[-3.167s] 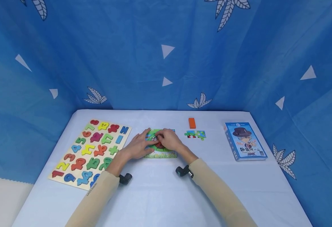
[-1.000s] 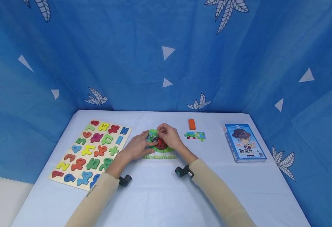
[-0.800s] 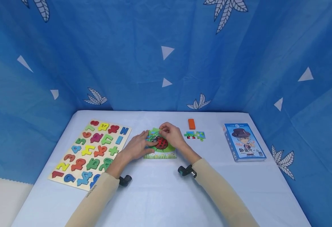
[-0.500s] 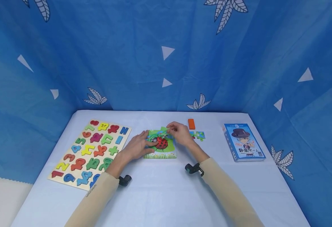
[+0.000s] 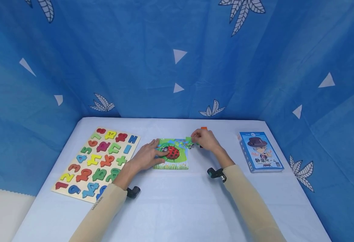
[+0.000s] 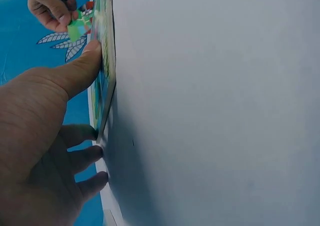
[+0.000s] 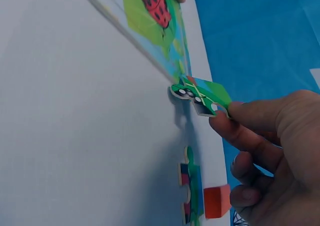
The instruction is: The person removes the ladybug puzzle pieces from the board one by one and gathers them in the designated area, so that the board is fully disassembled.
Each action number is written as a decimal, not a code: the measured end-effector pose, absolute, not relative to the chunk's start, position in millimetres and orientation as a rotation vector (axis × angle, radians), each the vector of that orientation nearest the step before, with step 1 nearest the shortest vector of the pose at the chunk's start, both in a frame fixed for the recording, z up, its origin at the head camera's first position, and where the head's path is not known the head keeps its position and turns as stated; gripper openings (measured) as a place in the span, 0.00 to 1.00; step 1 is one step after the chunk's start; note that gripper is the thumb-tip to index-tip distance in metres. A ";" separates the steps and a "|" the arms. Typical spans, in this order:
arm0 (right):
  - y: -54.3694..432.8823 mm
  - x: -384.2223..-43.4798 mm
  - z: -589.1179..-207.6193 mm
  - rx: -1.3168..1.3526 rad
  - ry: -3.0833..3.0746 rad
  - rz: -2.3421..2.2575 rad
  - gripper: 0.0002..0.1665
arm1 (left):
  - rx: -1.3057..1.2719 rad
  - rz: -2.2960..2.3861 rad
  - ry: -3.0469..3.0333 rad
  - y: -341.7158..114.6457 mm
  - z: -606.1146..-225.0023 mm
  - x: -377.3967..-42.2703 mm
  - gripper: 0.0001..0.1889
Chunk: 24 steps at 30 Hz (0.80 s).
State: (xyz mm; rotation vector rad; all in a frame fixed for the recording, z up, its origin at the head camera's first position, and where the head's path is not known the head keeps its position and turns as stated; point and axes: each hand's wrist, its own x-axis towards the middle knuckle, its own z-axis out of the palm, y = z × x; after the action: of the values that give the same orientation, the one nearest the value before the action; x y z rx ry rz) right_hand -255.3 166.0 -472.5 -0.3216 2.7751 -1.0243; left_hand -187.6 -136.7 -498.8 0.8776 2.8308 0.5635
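Ladybird jigsaw lies flat at mid-frame, the left hand spread over its left side, grasping nothing. Slightly beyond, right of centre, the right hand pinches one thin, knobbed green piece, grip nearly closed; probably light, stiff, best held by its edges. Farther back: an orange block.

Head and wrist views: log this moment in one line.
left hand: rests on ladybug board | right hand: pinches green puzzle piece near board's right edge | another piece: beside orange block
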 end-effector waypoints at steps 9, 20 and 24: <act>172.2 -262.2 -480.2 -0.364 2.825 -0.869 0.03 | 0.878 0.579 2.817 -138.3 -500.4 -188.4 0.24; 175.3 -267.6 -481.1 -0.431 2.841 -0.748 0.02 | 0.857 0.570 2.811 -138.2 -502.5 -189.2 0.24; 174.4 -267.1 -481.9 -0.443 2.858 -0.731 0.03 | 0.855 0.569 2.811 -138.4 -502.2 -188.9 0.24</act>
State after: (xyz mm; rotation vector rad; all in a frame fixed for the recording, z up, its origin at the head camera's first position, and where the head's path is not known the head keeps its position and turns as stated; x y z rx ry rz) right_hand -267.1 174.4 -481.9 -0.4428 2.8582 -0.7310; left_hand -188.9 -138.4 -502.2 0.8551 2.8111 0.5694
